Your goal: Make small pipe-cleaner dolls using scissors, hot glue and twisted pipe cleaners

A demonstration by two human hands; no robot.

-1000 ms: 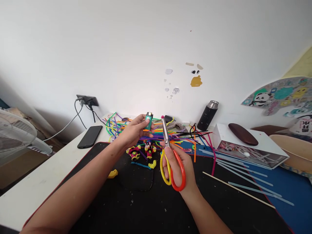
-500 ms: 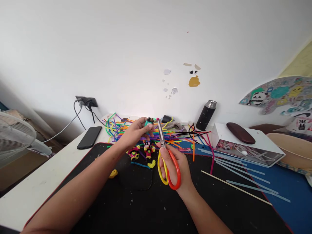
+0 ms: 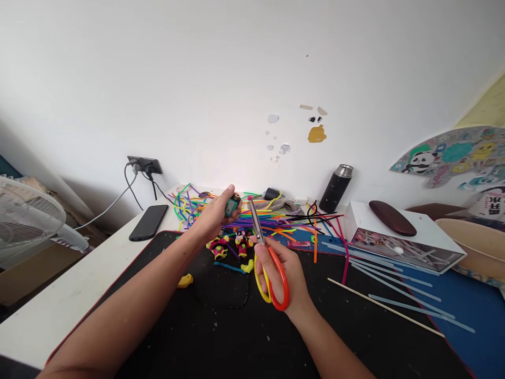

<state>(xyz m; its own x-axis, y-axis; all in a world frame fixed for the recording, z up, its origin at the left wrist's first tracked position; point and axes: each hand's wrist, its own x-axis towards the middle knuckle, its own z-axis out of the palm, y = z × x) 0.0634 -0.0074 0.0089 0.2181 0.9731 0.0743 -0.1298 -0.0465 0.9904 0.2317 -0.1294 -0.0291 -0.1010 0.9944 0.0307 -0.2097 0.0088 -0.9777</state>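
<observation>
My left hand (image 3: 215, 213) is closed around a small green lighter (image 3: 232, 205), held above a heap of coloured pipe cleaners (image 3: 256, 213). My right hand (image 3: 286, 273) grips scissors (image 3: 268, 263) with one yellow and one red handle loop. Their blades are together and point up, with a tiny pink piece at the tip, right beside the lighter. Below the hands, small red-and-yellow pipe cleaner figures (image 3: 232, 245) lie on the black mat (image 3: 221, 326).
A black phone (image 3: 148, 222) and a wall socket with cables (image 3: 144, 166) are to the left, and a fan (image 3: 31, 221) at the far left. A black flask (image 3: 335, 188), a white box (image 3: 398, 237), clear glue sticks (image 3: 394, 284) and a thin wooden stick (image 3: 384, 307) are to the right.
My left hand has tilted the lighter and brought it lower, closer to the scissor tip. The scissors have shifted slightly left and down.
</observation>
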